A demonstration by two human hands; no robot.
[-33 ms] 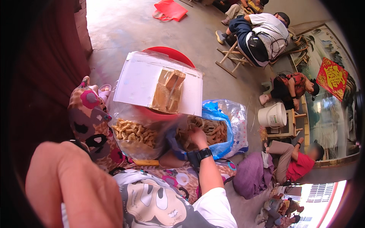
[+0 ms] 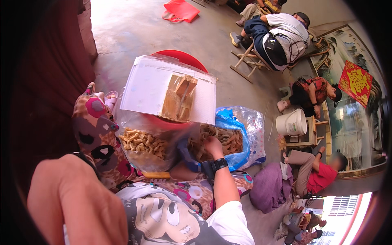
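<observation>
My left hand point(image 2: 77, 196) is raised close to the camera at the lower left, its fingertips out of sight. My right hand point(image 2: 213, 147), with a dark band at the wrist, reaches into a blue plastic bag point(image 2: 243, 147) of dried brown strips point(image 2: 228, 143), fingers curled and partly hidden among them. Left of it, a clear bag point(image 2: 145, 143) holds curly tan pieces. Behind both bags, a white board point(image 2: 143, 81) lies on a red basin point(image 2: 179, 55), with tan blocks point(image 2: 175, 98) in clear wrap on it. A yellow strip point(image 2: 157, 175) lies below the clear bag.
Several people sit along the right side, one on a wooden stool point(image 2: 241, 67), near a white bucket point(image 2: 288, 124) and a framed landscape picture point(image 2: 351, 134). A purple cloth bundle point(image 2: 269, 190) is at my right, a maroon curtain point(image 2: 53, 81) at left, a red bag point(image 2: 181, 10) on the floor.
</observation>
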